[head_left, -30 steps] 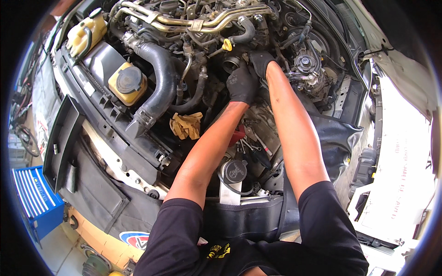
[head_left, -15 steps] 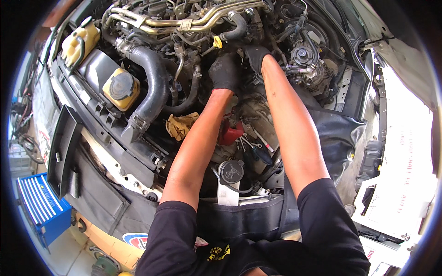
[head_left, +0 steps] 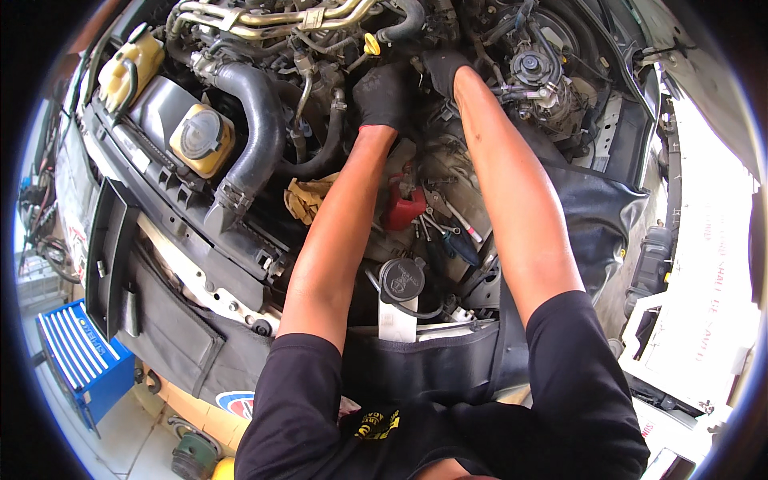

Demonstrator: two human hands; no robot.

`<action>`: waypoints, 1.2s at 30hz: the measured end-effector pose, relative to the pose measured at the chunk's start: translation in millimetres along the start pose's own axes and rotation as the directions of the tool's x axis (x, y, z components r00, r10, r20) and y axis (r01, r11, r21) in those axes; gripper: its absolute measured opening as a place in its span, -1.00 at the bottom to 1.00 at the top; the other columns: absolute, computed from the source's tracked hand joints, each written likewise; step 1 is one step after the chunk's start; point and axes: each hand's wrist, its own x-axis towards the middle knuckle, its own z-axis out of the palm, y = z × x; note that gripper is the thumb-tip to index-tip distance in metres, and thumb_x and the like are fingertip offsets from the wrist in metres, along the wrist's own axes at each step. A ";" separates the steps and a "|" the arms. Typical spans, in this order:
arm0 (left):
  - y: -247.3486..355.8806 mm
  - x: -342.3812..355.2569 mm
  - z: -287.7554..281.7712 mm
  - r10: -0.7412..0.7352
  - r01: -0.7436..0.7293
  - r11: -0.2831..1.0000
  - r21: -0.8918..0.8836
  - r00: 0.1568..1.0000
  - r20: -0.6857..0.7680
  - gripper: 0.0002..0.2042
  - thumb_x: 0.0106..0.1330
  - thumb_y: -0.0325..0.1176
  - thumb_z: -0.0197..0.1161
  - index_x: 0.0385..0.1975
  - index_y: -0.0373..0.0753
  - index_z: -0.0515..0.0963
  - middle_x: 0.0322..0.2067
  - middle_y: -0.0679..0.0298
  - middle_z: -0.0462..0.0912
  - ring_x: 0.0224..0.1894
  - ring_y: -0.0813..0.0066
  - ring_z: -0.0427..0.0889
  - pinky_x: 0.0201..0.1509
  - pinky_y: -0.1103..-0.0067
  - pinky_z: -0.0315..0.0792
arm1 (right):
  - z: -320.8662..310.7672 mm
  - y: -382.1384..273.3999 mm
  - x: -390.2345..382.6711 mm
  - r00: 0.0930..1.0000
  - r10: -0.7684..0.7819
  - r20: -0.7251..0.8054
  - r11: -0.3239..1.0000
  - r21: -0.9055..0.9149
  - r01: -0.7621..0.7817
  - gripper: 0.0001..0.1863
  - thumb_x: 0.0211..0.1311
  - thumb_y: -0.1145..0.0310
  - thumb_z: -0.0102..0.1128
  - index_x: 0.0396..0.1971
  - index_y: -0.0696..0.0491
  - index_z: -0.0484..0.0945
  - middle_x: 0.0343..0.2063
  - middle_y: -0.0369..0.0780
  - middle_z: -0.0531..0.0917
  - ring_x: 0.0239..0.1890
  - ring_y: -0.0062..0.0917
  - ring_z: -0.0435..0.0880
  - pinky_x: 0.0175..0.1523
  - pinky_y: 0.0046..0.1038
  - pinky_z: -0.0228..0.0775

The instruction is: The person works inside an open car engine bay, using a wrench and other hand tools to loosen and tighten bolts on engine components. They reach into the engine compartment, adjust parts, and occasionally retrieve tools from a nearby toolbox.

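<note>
Deep in a car's engine bay, my left hand (head_left: 382, 94), in a black glove, is curled at the engine below the yellow loop-shaped handle (head_left: 371, 44); what it grips is hidden. Just to its right, my right hand (head_left: 440, 70), also gloved, reaches down among hoses and metal parts, its fingers hidden. A large black curved hose (head_left: 260, 120) runs left of my hands. Below them, between my forearms, lie a red object (head_left: 404, 208), several wrenches and other hand tools (head_left: 440, 224), and crumpled brown paper (head_left: 302, 198).
Fluid reservoirs (head_left: 128, 72) line the left side. Dark fender covers (head_left: 184, 352) drape the edges, with a black plastic panel (head_left: 108, 240) on the left. A blue tool chest (head_left: 88, 360) stands at lower left. A round black cap (head_left: 400, 280) sits below my forearms.
My left hand has moved up and left over the round opening visible a second ago, now covered. My right hand stays beside it. The whole engine view has shifted slightly upward.
</note>
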 end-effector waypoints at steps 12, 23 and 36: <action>0.6 -4.5 10.2 -0.010 0.015 0.999 0.046 0.993 -0.114 -0.83 0.16 -0.17 0.22 -0.46 -0.04 0.71 -0.47 0.13 0.69 -0.39 0.08 0.70 -0.38 0.23 0.51 | 24.7 6.2 12.4 0.965 0.110 -0.237 0.960 0.278 -0.041 -0.68 0.20 0.42 0.12 -0.02 -0.03 0.59 -0.02 -0.10 0.66 0.03 -0.22 0.65 0.08 -0.31 0.49; -3.7 5.4 18.8 0.171 -0.130 0.962 0.240 0.972 -0.162 -0.87 -0.01 -0.20 0.31 -0.55 -0.05 0.71 -0.52 0.16 0.66 -0.45 0.13 0.67 -0.40 0.26 0.48 | 38.0 12.8 37.0 0.995 0.000 -0.099 1.000 0.022 0.002 -0.65 0.19 0.35 0.18 0.00 0.02 0.58 0.01 -0.11 0.64 0.07 -0.32 0.63 0.14 -0.35 0.45; -25.5 0.9 34.4 0.200 -0.211 0.977 -0.013 0.945 -0.259 -0.87 0.03 -0.22 0.34 -0.44 -0.04 0.70 -0.31 0.18 0.65 -0.30 0.09 0.65 -0.23 0.26 0.49 | 19.6 6.3 22.2 0.984 0.000 -0.176 0.992 0.122 0.022 -0.63 0.18 0.35 0.17 0.01 0.02 0.58 0.00 -0.10 0.65 0.06 -0.29 0.63 0.13 -0.32 0.45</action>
